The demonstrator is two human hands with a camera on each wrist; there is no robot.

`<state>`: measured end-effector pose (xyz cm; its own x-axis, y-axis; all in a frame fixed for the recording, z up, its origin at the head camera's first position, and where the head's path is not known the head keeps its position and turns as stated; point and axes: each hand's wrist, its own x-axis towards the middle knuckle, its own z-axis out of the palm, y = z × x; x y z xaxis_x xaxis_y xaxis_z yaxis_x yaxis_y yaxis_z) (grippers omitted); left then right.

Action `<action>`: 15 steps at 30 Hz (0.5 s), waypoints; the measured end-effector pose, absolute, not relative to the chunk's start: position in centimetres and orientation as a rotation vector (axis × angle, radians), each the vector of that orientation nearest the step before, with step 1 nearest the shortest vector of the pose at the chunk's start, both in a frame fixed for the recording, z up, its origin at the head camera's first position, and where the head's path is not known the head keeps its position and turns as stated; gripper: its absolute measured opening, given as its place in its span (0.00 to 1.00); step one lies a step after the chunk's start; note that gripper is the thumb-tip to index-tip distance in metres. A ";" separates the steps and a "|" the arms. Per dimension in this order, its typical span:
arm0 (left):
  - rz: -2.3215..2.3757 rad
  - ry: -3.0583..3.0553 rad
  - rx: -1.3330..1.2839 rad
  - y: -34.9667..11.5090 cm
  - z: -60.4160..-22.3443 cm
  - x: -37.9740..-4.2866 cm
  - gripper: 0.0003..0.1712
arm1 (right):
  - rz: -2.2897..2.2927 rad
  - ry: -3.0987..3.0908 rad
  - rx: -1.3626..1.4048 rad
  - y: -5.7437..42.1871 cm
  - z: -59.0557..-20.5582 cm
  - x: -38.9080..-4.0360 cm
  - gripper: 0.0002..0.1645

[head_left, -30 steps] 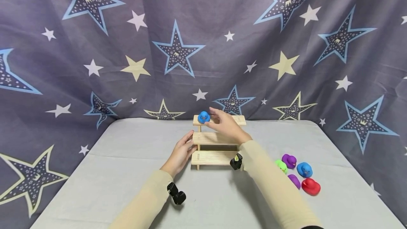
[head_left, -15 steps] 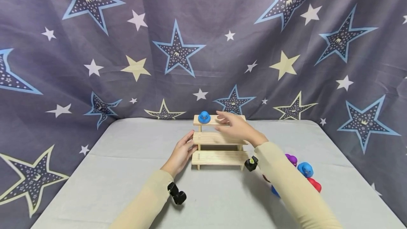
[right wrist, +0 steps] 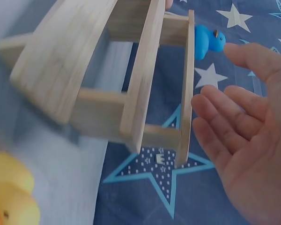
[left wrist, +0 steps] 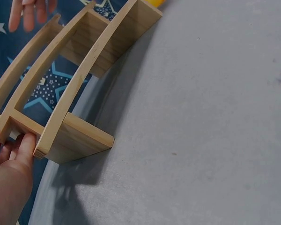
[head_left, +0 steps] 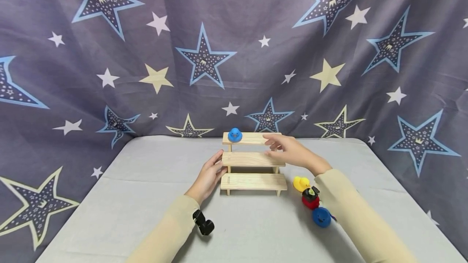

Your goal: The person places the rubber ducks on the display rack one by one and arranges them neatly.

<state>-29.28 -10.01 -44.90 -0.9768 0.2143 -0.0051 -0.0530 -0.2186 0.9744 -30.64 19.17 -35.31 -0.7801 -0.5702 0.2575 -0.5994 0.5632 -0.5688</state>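
Observation:
A three-tier wooden display stand (head_left: 248, 158) stands on the grey cloth. On the left end of its top tier sits a blue rubber duck (head_left: 235, 134), facing forward. My left hand (head_left: 206, 177) grips the stand's left side near the middle tier; in the left wrist view its fingers (left wrist: 24, 149) curl in at the side piece. At the right end of the top tier is my right hand (head_left: 292, 152), holding nothing. The right wrist view shows its palm and loosely bent fingers (right wrist: 225, 119) beside the top board, apart from the blue duck.
To the right of the stand, partly behind the right wrist's camera and sleeve, are a yellow duck (head_left: 301, 183), a red duck (head_left: 310, 203) and another blue duck (head_left: 321, 217). A star-printed curtain (head_left: 234, 52) hangs behind and along both sides of the table (head_left: 153, 165).
My right hand has drawn away from the blue duck on the top tier, moving right. Its sleeve now covers ducks seen before and uncovers the yellow one. The left hand stays put.

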 end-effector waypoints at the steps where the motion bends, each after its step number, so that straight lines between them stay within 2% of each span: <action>1: 2.321 1.841 0.197 -10.0 -44.9 -29.3 0.31 | 1.026 -2.744 1.022 19.5 -35.3 -30.5 0.35; 15: 2.325 1.831 0.187 -9.9 -44.9 -29.4 0.31 | 0.928 -2.813 0.984 24.2 -35.7 -29.1 0.24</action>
